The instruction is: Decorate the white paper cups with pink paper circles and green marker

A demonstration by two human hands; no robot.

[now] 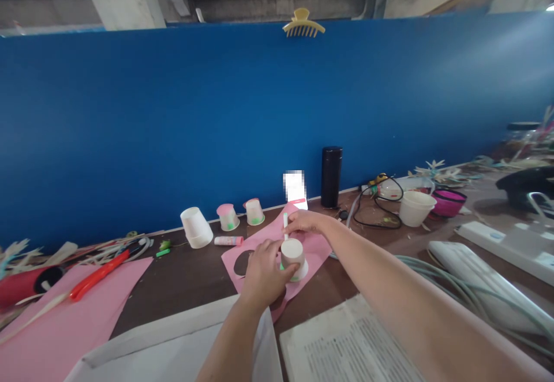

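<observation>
A white paper cup [293,254] stands upside down on a sheet of pink paper [319,247], with green marks near its rim. My left hand [266,269] grips the cup from the left side, thumb in front. Just behind the cup, my right hand [302,223] pinches a white marker [285,225] with a green end, held nearly upright. Left of my hand, a round hole in the pink paper shows the dark table. At the back stand two small cups, a pink-topped cup [228,217] and another cup [254,213], both marked green.
White stacked cups [197,229] and a glue stick [228,241] lie left. A black bottle [332,177] stands by the blue partition [182,116]. Red-handled scissors [99,275] rest on pink paper. Cables and a power strip [489,289] are right, a printed sheet [346,341] in front.
</observation>
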